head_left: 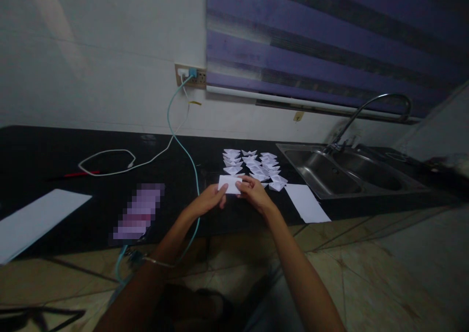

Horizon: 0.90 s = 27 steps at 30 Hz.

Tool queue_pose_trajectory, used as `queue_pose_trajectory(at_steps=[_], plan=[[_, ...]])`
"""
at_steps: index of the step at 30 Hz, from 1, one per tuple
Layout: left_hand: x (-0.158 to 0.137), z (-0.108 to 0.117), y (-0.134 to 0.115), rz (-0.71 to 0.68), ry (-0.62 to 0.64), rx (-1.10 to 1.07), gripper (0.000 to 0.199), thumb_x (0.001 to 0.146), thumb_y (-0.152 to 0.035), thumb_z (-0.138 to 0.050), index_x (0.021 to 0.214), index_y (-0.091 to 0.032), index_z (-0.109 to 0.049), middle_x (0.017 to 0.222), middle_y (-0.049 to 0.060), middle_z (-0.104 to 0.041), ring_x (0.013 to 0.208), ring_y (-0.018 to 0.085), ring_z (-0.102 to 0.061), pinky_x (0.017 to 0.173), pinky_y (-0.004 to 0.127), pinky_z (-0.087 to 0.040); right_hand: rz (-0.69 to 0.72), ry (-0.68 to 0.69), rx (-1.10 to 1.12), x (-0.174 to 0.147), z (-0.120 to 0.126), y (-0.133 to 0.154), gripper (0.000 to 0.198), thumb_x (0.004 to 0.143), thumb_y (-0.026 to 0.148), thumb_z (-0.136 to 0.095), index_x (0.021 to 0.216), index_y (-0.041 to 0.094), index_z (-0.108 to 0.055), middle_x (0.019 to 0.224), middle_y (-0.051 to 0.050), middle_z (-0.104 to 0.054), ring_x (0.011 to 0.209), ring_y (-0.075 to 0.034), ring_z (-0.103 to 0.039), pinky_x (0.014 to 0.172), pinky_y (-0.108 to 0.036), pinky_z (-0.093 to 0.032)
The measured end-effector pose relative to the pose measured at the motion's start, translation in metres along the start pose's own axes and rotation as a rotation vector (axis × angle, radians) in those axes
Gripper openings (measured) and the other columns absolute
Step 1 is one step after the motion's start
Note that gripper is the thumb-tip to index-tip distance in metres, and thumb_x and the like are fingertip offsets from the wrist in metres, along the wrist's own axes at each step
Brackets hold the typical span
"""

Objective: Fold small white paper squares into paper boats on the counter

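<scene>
A small white folded sheet of paper (230, 186) is held up between both hands, above the front of the black counter. My left hand (210, 198) pinches its left side, thumb across the near face. On the right side, my right hand (254, 193) grips it with thumb in front and fingers along the top edge. Just beyond stand several folded white paper boats (252, 161) in rough columns. A flat white sheet of paper (308, 203) lies to the right of my right hand, close to the sink.
A double steel sink (330, 175) with a curved faucet (381, 97) is at the right. On the left lie a paper stack (40, 219), a blurred-out purple rectangle (139, 212), a red pen (82, 173) and a white cable (106, 152). A teal cable (193, 166) crosses the counter (179, 195) beside my left hand.
</scene>
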<state>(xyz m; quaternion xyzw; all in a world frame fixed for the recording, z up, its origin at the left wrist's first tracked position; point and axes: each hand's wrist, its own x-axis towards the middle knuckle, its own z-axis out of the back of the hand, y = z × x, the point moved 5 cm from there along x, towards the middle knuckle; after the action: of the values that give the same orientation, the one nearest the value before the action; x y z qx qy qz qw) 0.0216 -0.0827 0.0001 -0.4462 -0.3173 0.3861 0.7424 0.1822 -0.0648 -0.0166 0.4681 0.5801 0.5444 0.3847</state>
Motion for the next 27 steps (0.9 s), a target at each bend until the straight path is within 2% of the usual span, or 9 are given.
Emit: queue_pose_trajectory(at_steps=[3, 6, 9, 13, 22, 25, 27], plan=[[-0.001, 0.001, -0.004, -0.005, -0.028, -0.006, 0.073, 0.088, -0.073, -0.028, 0.049, -0.018, -0.054, 0.047, 0.003, -0.056, 0.049, 0.015, -0.053, 0.063, 0.028, -0.042, -0.06, 0.068, -0.086, 0.0, -0.002, -0.005, 0.041, 0.079, 0.054, -0.069, 0.074, 0.013, -0.07, 0.067, -0.003, -0.067, 0.053, -0.009, -0.056, 0.055, -0.022, -0.044], [-0.003, 0.002, -0.008, -0.011, -0.031, -0.011, 0.072, 0.087, -0.075, -0.031, 0.05, -0.018, -0.055, 0.047, 0.003, -0.056, 0.05, 0.015, -0.053, 0.062, 0.028, -0.042, -0.009, 0.072, -0.163, -0.001, -0.002, -0.001, 0.047, 0.082, 0.058, -0.064, 0.066, 0.014, -0.068, 0.061, -0.004, -0.066, 0.049, -0.009, -0.052, 0.052, -0.022, -0.039], [-0.003, 0.002, -0.009, 0.0, -0.025, -0.047, 0.071, 0.087, -0.074, -0.033, 0.05, -0.018, -0.055, 0.048, 0.003, -0.057, 0.05, 0.015, -0.053, 0.061, 0.027, -0.042, 0.042, 0.078, -0.186, -0.003, -0.004, 0.005, 0.044, 0.081, 0.056, -0.066, 0.065, 0.015, -0.068, 0.06, -0.002, -0.065, 0.05, -0.009, -0.052, 0.053, -0.022, -0.039], [-0.002, 0.0, -0.003, 0.056, 0.002, -0.146, 0.075, 0.089, -0.075, -0.024, 0.053, -0.017, -0.057, 0.047, 0.003, -0.056, 0.047, 0.014, -0.051, 0.055, 0.027, -0.038, 0.074, 0.064, -0.192, -0.005, -0.006, 0.01, 0.04, 0.082, 0.053, -0.067, 0.068, 0.015, -0.068, 0.061, -0.002, -0.066, 0.051, -0.01, -0.053, 0.055, -0.023, -0.039], [0.0, 0.0, 0.005, 0.016, -0.028, -0.072, 0.075, 0.089, -0.075, -0.022, 0.049, -0.019, -0.05, 0.045, 0.001, -0.05, 0.046, 0.013, -0.05, 0.057, 0.027, -0.041, 0.082, 0.081, -0.247, -0.006, -0.009, 0.012, 0.044, 0.084, 0.055, -0.062, 0.065, 0.016, -0.068, 0.06, -0.002, -0.065, 0.05, -0.01, -0.052, 0.053, -0.024, -0.039], [-0.001, -0.001, 0.003, 0.018, -0.041, -0.064, 0.071, 0.087, -0.076, -0.026, 0.053, -0.019, -0.049, 0.046, -0.001, -0.048, 0.045, 0.012, -0.047, 0.053, 0.026, -0.039, 0.084, 0.014, -0.211, -0.004, -0.005, 0.01, 0.037, 0.081, 0.052, -0.067, 0.072, 0.016, -0.07, 0.061, 0.0, -0.064, 0.051, -0.011, -0.052, 0.051, -0.024, -0.037], [-0.003, -0.003, 0.002, 0.026, -0.022, -0.066, 0.069, 0.086, -0.077, -0.029, 0.057, -0.018, -0.05, 0.047, -0.002, -0.048, 0.044, 0.012, -0.045, 0.05, 0.025, -0.037, 0.118, -0.062, -0.192, -0.004, -0.002, 0.011, 0.031, 0.076, 0.048, -0.073, 0.081, 0.017, -0.071, 0.068, 0.0, -0.066, 0.058, -0.012, -0.055, 0.055, -0.024, -0.04]])
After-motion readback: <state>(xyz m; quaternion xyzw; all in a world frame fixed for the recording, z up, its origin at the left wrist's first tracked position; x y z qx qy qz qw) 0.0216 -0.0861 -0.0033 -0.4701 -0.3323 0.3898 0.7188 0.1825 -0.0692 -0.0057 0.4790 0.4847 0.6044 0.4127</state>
